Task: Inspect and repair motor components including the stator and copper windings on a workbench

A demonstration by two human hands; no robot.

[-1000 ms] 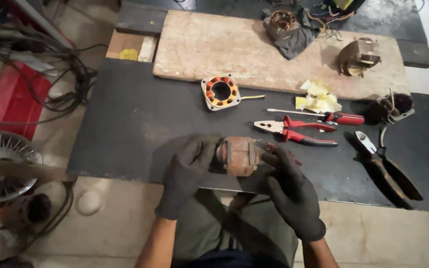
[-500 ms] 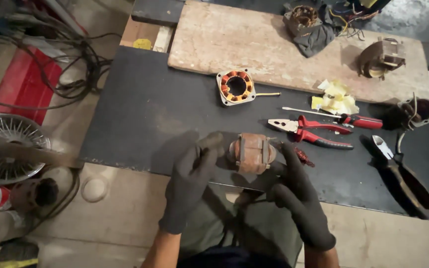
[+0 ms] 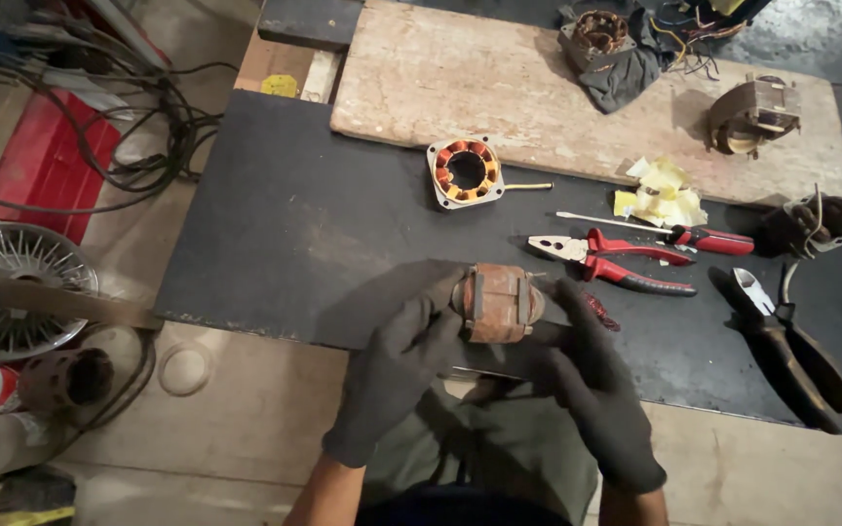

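Nearest to me, both gloved hands meet at the front edge of the dark tabletop [image 3: 275, 224]. My left hand [image 3: 397, 365] curls its grip around one end of a rusty brown motor core [image 3: 497, 303], fingers closed against its side; my right hand [image 3: 596, 390] closes on the other end, so the core is held between the two just above the tabletop edge, its banded body lying crosswise.

Just beyond the right hand lie red-handled pliers [image 3: 606, 263], jaws pointing left, and right behind them a red-handled screwdriver [image 3: 679, 234] with its thin shaft also pointing left. Off to the right sit dark cutters [image 3: 786, 336], handles towards me.

Further back, a square stator with copper windings [image 3: 465, 172] rests at the edge of a pale wooden board [image 3: 538, 88], and crumpled yellow paper [image 3: 663, 192] lies to its right. On the board's far side I see another wound motor part on a dark cloth [image 3: 604, 44].

To the left, on the floor, a spoked wheel [image 3: 12, 287] sits beside tangled black cables [image 3: 148, 136].
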